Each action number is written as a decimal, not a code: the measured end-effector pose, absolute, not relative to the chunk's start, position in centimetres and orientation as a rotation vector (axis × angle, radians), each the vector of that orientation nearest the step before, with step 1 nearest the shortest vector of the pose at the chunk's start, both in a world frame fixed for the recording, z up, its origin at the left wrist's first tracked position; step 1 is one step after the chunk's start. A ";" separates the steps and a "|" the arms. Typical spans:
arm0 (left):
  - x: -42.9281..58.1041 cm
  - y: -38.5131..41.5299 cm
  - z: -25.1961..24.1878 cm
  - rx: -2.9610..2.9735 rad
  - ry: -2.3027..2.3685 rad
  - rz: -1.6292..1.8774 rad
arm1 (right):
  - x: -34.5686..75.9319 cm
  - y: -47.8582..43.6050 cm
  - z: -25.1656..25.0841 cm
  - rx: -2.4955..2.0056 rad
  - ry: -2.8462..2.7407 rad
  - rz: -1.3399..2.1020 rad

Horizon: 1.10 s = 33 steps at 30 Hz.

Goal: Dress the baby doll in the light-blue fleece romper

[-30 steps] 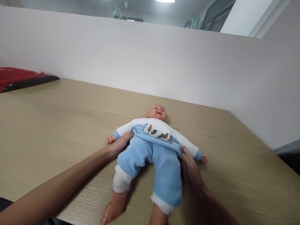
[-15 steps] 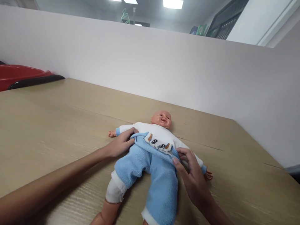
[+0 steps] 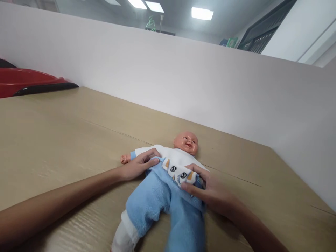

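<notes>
A bald baby doll (image 3: 187, 142) lies on its back, smiling face up, in a white top (image 3: 168, 151) with blue cuffs. Fluffy blue trousers (image 3: 151, 196) cover its legs, and an embroidered face patch (image 3: 178, 171) shows at their upper front. At the waistband's left side, my left hand (image 3: 139, 164) pinches the blue fabric between thumb and fingers. My right hand (image 3: 207, 183) grips the right side of the waistband beside the patch, its thumb over the front. The doll's arm on the right is hidden behind my right hand.
The doll rests on a wood-patterned table (image 3: 78, 140). A pale partition wall (image 3: 157, 73) rises behind it. At the far left edge sits a red object with black trim (image 3: 31, 78). Ceiling lights and shelving show beyond the wall.
My right hand has moved inward over the waistband, and the patch stands higher and flatter. The fabric at my left hand has shifted slightly. The whole view has tilted a little.
</notes>
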State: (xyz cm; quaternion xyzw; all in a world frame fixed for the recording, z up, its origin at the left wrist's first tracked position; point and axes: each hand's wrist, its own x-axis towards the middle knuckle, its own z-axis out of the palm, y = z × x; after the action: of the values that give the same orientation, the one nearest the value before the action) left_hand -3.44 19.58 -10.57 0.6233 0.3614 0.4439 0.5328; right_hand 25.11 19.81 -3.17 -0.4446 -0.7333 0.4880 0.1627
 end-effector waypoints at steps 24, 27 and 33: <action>-2.3 21.8 -10.9 1.266 0.867 1.179 | 24.1 25.6 -4.5 -1.225 -1.768 1.401; -2.4 21.5 -11.1 1.394 0.999 1.266 | 24.2 26.4 -6.1 -1.335 -1.720 1.363; -1.8 20.6 -12.1 1.368 1.108 1.461 | 22.0 26.3 -4.7 -1.203 -1.812 1.002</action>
State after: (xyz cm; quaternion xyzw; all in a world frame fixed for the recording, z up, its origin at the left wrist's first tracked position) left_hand -1.76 20.62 -12.12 0.5444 0.4407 0.5813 0.4142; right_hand 21.99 26.26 -4.66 -0.4676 -0.7045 0.3897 0.3648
